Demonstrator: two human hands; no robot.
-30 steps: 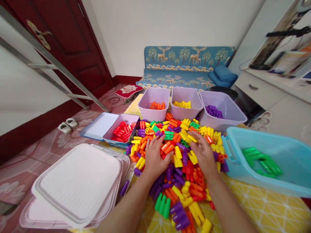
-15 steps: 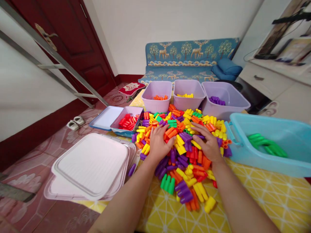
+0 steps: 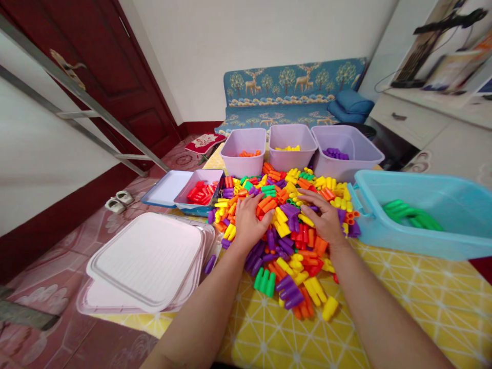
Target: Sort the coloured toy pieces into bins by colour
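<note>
A heap of plastic tube blocks [image 3: 288,241] in red, orange, yellow, green and purple covers the middle of the yellow tablecloth [image 3: 403,307]. My left hand [image 3: 249,223] lies palm down on the heap's left side, fingers spread among orange and yellow pieces. On the right side rests my right hand [image 3: 325,218], also flat with its fingers stretched toward purple and yellow blocks. Neither hand grips a piece that I can see.
Three lilac bins stand behind the heap: orange blocks [image 3: 244,148], yellow [image 3: 292,146], purple [image 3: 346,151]. A small bin of red blocks [image 3: 200,190] sits on a blue lid left. A light blue tub [image 3: 423,218] holds green blocks. White lids [image 3: 148,259] are stacked at the left edge.
Both hands stay spread on the heap, shifting slightly over the blocks. The camera has tilted and drawn back, so the whole table sits higher and smaller in view.
</note>
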